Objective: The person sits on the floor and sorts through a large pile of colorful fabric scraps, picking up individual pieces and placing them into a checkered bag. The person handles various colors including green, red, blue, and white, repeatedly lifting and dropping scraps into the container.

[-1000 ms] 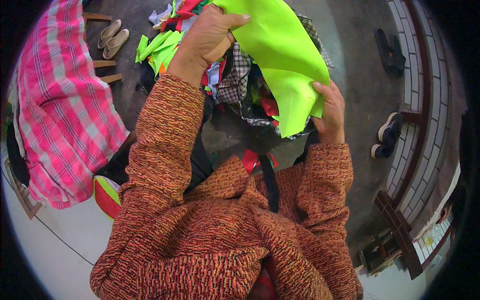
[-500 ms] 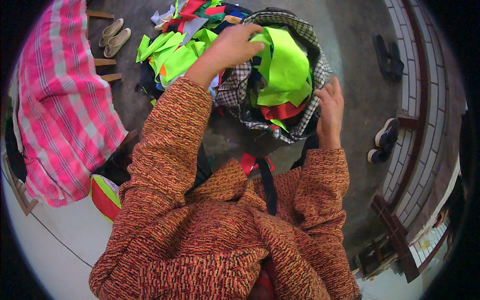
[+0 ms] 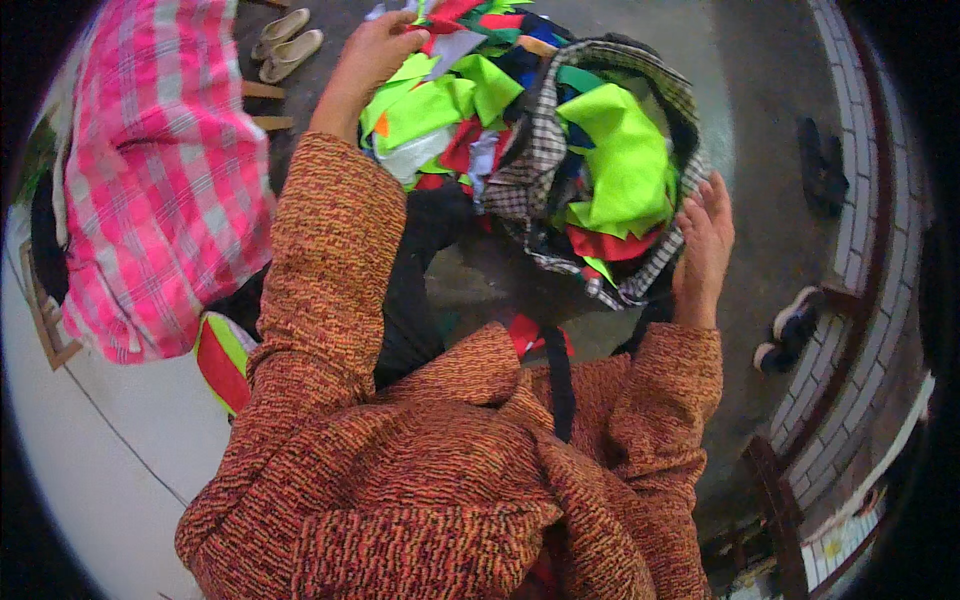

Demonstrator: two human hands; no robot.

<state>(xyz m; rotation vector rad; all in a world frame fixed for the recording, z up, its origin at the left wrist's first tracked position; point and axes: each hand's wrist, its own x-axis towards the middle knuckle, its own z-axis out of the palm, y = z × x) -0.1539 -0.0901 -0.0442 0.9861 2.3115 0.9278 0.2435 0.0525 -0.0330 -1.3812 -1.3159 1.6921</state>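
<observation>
My left hand (image 3: 377, 58) reaches over the far-left edge of a heap of cloth scraps (image 3: 435, 108), mostly neon green with red, white and grey pieces. Its fingers are parted, and I see nothing held in them. Right of the heap, a black-and-white checked bag (image 3: 531, 165) gapes wide, its lining dark. Inside lie a large neon green cloth piece (image 3: 628, 160) and a red scrap (image 3: 612, 243). Against the bag's right rim rests my right hand (image 3: 706, 240), fingers stretched out, the palm side partly turned from view.
A pink checked cloth (image 3: 165, 190) drapes over furniture at the left, with beige shoes (image 3: 290, 55) beside its wooden legs. Dark shoes (image 3: 822, 165) and black-and-white shoes (image 3: 790, 330) lie along the brick-patterned wall edge (image 3: 862, 200) at right. A red-and-green cushion-like thing (image 3: 222, 362) sits by my left elbow.
My left hand has moved from above the green cloth at the bag's mouth leftward to the scrap heap. My right hand stays at the bag's rim. The whole view has shifted.
</observation>
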